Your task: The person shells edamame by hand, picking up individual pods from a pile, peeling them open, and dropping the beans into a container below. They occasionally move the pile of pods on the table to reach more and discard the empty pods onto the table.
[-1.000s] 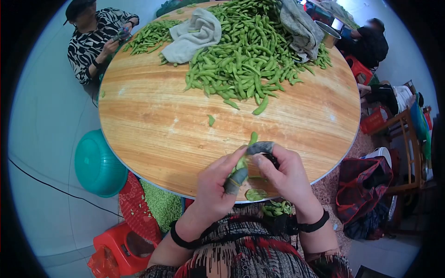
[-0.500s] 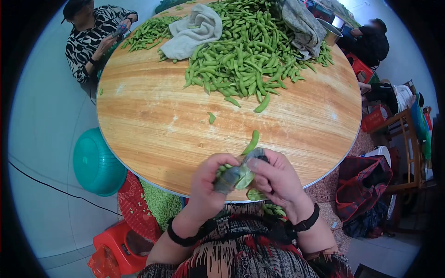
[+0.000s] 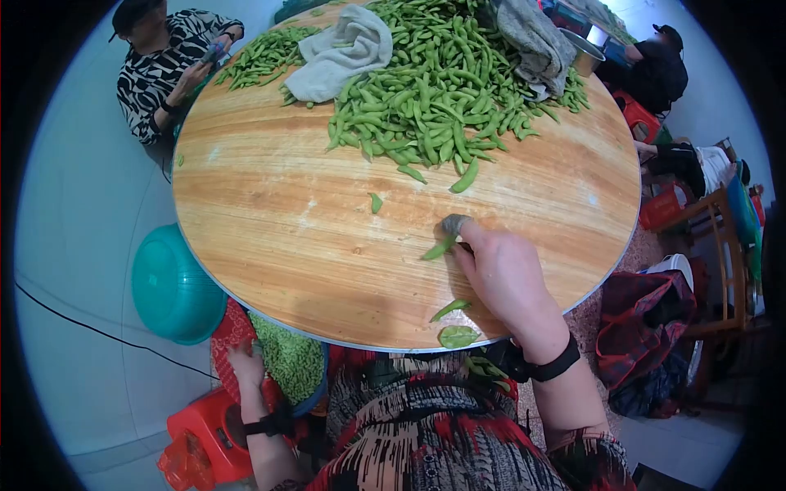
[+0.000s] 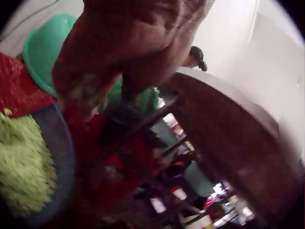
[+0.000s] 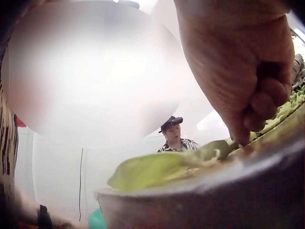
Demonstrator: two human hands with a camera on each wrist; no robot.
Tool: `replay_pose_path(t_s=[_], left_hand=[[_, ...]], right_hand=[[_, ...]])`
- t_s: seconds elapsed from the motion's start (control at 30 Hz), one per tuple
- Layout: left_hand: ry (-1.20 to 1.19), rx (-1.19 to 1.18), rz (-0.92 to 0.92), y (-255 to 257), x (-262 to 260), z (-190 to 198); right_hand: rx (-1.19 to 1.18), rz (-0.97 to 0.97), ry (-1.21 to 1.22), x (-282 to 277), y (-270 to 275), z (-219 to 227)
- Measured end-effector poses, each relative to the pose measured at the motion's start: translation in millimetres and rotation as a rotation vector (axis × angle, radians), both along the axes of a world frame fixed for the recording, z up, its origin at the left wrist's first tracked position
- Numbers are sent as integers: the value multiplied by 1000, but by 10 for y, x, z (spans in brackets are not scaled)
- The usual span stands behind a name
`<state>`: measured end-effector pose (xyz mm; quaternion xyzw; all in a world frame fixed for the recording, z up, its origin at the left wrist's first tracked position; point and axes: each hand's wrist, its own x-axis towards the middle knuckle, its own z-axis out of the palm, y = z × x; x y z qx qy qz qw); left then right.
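My right hand pinches a green bean pod over the round wooden table, its index finger wearing a grey cover. The right wrist view shows that hand with curled fingers low at the tabletop. Nearer the table's edge lie another pod and a flat opened pod. My left hand is down left of the table, beside a blue-rimmed tub of shelled beans. In the left wrist view this hand is dark and blurred, its fingers mostly hidden.
A big heap of pods covers the far part of the table, with a white cloth and a grey cloth on it. A green basin and red stool stand at left. Another person sits far left.
Both hands were together at the table's near edge, working on a pod. The left has since dropped down beside the tub; the right has reached forward to a pod on the table.
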<state>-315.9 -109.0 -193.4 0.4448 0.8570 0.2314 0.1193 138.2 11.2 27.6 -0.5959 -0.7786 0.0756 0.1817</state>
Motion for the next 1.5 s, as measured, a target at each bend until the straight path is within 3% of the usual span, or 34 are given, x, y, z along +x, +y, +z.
replay_pose_path(t_s=[0.03, 0.07, 0.1, 0.17, 0.2, 0.27, 0.3, 0.37, 0.43, 0.57, 0.67, 0.73, 0.87, 0.97, 1.03, 1.13, 1.17, 1.23, 1.27, 1.33, 1.5], left_hand=[[543, 97, -78, -6, 90, 170], [371, 298, -34, 25, 137, 390], [195, 498, 13, 160, 358, 855], [-118, 717, -106, 370, 791, 1463], [-436, 666, -127, 421, 1071, 1738], [-943, 583, -276, 574, 1661, 1998], [-1201, 476, -404, 612, 1984, 2216], [-1549, 239, -510, 760, 2390, 2237], [-1711, 99, -568, 807, 2637, 2153], [-1723, 129, -487, 851, 2820, 2113], [-1656, 188, -548, 861, 2861, 2091], [-1445, 220, -599, 854, 2887, 2092], [-1296, 369, -730, 830, 2934, 2068], [-1381, 371, -767, 843, 2931, 2111], [-1924, 172, -738, 918, 2891, 2148], [-1904, 74, -639, 950, 2877, 2168], [-1904, 73, -640, 944, 2898, 2144], [-1300, 175, -654, 928, 2976, 2057], [-1301, 173, -657, 949, 3005, 2045], [-1329, 353, -605, 1020, 3047, 2044], [-1538, 162, -586, 1126, 2922, 2043]], right_hand=[[-3, -14, 5, -5, -2, 0], [-3, -26, 11, -10, 2, 4], [-1, -24, 10, -10, 8, -12], [8, -39, 44, -6, 6, -64], [12, -33, 42, -10, -9, -59], [-175, 35, 632, -33, -95, -55], [-173, 39, 633, -61, -148, -15], [-701, -2, 1138, -108, -260, 135], [-781, 45, 1186, -86, -347, 228], [-950, 185, 1313, 42, -433, 188], [-967, 222, 1368, 102, -435, 112], [-965, 245, 1349, 120, -421, 48], [-954, 265, 1371, 108, -433, 11], [-1057, 253, 1499, 107, -437, 52], [-1141, 219, 1572, 100, -430, 74], [-1153, 157, 1613, 82, -413, 51], [-897, 156, 1342, 68, -400, 8], [-527, 98, 933, -3, -388, 93], [-526, 96, 933, 2, -370, 115], [-392, 73, 700, 16, -314, 145], [-542, 117, 878, 142, -108, -13]])
